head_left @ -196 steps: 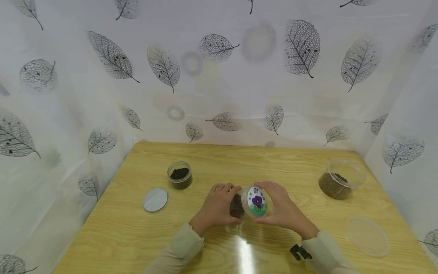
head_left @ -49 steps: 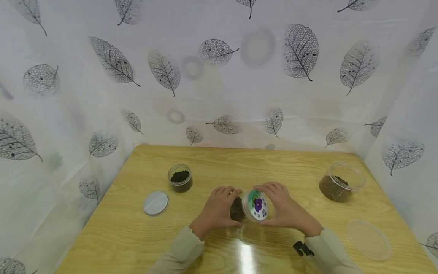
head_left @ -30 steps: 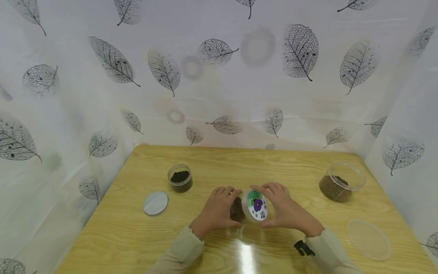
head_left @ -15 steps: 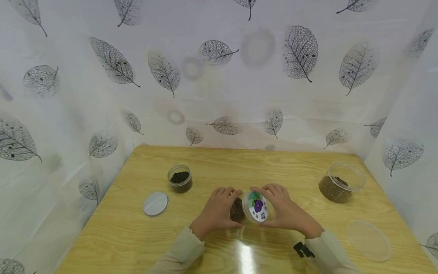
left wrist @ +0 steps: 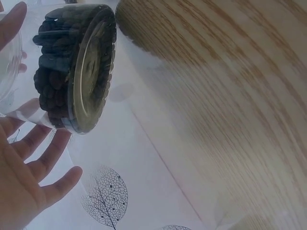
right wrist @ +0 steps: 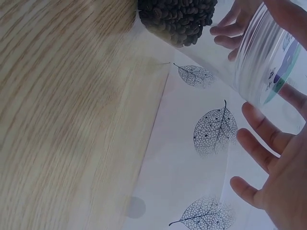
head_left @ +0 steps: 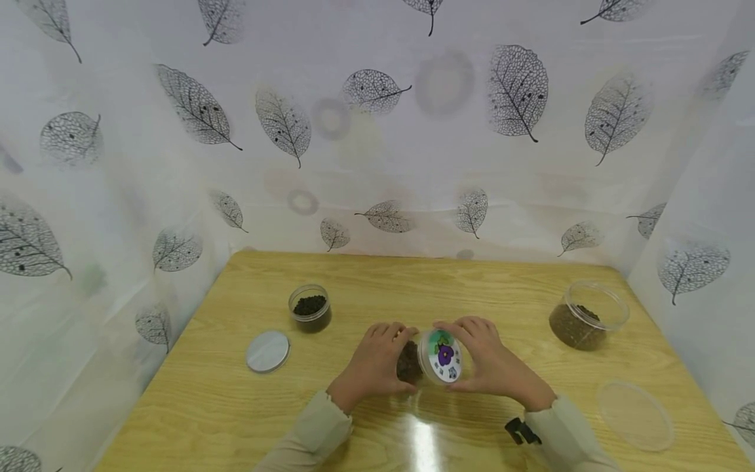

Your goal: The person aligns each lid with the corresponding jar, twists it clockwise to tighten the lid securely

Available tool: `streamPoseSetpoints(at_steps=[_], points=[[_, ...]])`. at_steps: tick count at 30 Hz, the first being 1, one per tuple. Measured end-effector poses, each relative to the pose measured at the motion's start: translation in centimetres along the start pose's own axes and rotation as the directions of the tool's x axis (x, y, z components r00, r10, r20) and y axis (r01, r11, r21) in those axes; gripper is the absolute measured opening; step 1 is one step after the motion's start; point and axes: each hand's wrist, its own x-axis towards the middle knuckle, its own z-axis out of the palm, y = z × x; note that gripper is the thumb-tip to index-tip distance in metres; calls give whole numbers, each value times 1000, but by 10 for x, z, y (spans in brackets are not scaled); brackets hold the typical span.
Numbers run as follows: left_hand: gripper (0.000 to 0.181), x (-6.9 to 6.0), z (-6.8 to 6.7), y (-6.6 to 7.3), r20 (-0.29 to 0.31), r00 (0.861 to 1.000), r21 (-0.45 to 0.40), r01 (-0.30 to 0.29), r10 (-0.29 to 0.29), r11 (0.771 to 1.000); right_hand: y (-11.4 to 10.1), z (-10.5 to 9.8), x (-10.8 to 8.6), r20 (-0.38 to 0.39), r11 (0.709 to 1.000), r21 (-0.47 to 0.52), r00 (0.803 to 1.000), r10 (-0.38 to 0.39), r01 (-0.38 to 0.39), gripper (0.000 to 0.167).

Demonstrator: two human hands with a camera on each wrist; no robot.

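A clear plastic jar [head_left: 409, 364] part-filled with dark coffee beans [right wrist: 180, 20] is held on its side above the table in the middle of the head view. Its round lid [head_left: 444, 357], printed with a purple flower and green leaves, faces right and sits on the jar's mouth. My left hand [head_left: 374, 364] grips the jar's body, thumb below and fingers over the top. With thumb and fingers, my right hand [head_left: 494, 362] holds the lid's rim. In the left wrist view the jar's base [left wrist: 91, 72] shows, beans lying against it.
An open small jar of dark grains [head_left: 310, 308] stands back left, near a silvery round lid [head_left: 268, 351]. At right are an open tub with brown contents [head_left: 578, 324] and a clear lid [head_left: 636, 415]. Leaf-printed curtains [head_left: 413, 151] surround the wooden table [head_left: 194, 406].
Since the oldest frame the lid has turned: its green part was at the bottom and is now at the top. Over the last second the lid and right fingers shift only slightly.
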Motion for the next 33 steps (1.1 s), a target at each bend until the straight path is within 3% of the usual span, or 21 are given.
streamPoseSetpoints(at_steps=[14,33], points=[[98,-2,2,1,-25,1000,15,1,0,1000,-4,2,-1,-21,998,-48,999,45,-46,101],[98,-2,2,4,-31,999,10,8,-8,1000,-3,2,-3,-7,997,-37,998,65,-65,105]])
